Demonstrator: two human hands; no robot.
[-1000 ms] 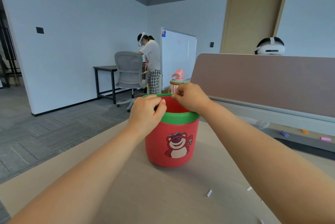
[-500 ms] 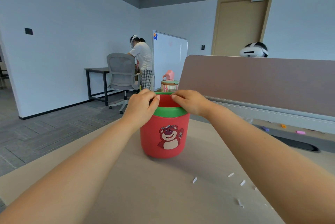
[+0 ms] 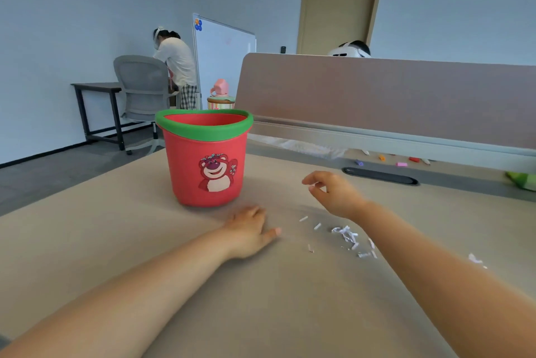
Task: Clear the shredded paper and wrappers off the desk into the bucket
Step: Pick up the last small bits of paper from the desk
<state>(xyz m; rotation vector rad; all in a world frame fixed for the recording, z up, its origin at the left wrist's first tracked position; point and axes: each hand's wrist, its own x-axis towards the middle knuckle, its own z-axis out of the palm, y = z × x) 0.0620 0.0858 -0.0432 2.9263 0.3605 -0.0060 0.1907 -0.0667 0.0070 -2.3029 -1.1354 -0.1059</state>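
Note:
A red bucket (image 3: 203,160) with a green rim and a bear picture stands upright on the beige desk (image 3: 87,241). My left hand (image 3: 249,230) lies flat on the desk just in front of the bucket, palm down, holding nothing. To the right of the bucket my right hand (image 3: 333,192) hovers over the desk with its fingers loosely curled and apart, empty. Small white shreds of paper (image 3: 346,237) lie scattered below my right wrist, and one more shred (image 3: 475,259) lies further right.
A brown partition (image 3: 377,96) runs along the desk's far edge, with a dark cable slot (image 3: 380,176) and small coloured wrappers (image 3: 401,161) below it. A green object (image 3: 522,180) pokes in at the right edge. Behind, a person stands by a chair and whiteboard.
Both hands have left the bucket's rim and come down toward the desk. The left now rests flat in front of the bucket, the right hovers over the shreds. The view has tilted down.

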